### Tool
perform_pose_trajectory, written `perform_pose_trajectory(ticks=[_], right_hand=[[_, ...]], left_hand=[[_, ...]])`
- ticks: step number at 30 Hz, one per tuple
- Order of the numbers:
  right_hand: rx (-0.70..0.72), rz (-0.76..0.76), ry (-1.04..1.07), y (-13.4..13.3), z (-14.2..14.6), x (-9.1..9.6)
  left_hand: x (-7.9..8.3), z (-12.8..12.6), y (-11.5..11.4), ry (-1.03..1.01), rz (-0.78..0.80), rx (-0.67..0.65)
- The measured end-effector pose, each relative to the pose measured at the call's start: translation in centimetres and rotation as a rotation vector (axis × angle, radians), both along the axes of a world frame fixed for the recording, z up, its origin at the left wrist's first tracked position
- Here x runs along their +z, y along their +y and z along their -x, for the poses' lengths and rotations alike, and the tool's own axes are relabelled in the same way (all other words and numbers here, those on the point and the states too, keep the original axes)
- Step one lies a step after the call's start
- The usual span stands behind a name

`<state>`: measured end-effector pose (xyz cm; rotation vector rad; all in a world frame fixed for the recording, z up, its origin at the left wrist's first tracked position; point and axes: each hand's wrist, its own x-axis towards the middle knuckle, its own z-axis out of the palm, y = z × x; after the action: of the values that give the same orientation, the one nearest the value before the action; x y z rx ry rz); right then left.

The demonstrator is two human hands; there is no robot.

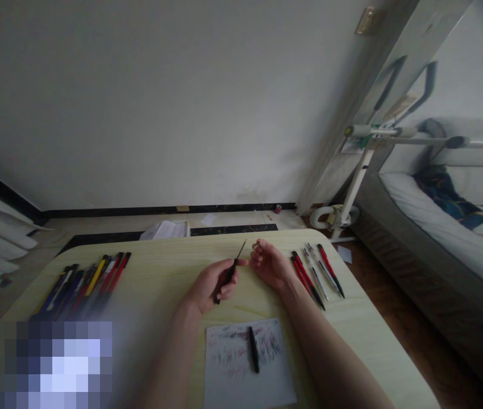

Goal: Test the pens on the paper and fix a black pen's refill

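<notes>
My left hand (pixel 218 284) is closed round a black pen barrel (pixel 227 277). A thin dark rod (pixel 241 249), which looks like a refill, sticks out of its upper end. Close beside it on the right, my right hand (pixel 270 264) is raised with curled fingers. Something small seems to be pinched at its fingertips, too small to name. Below both hands lies a white sheet of paper (pixel 233 389) covered in dark and reddish scribbles. A black pen part (pixel 254 351) rests on the sheet, nearly upright in view.
Several red, black and clear pens (pixel 318 272) lie right of my right forearm. A row of many-coloured pens (pixel 90 284) lies on the left of the pale wooden table (pixel 160 255). Beyond the right edge stand white exercise equipment (pixel 356 182) and a grey sofa (pixel 420 238).
</notes>
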<state>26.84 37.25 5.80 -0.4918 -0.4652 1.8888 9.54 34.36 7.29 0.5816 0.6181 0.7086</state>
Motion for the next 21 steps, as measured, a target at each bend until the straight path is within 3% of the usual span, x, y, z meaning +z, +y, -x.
perform_pose_trajectory(ticks=[21], right_hand=[[-0.057, 0.125, 0.058, 0.57, -0.14, -0.56]], left_hand=[[0.09, -0.3, -0.15, 0.072, -0.054, 0.064]])
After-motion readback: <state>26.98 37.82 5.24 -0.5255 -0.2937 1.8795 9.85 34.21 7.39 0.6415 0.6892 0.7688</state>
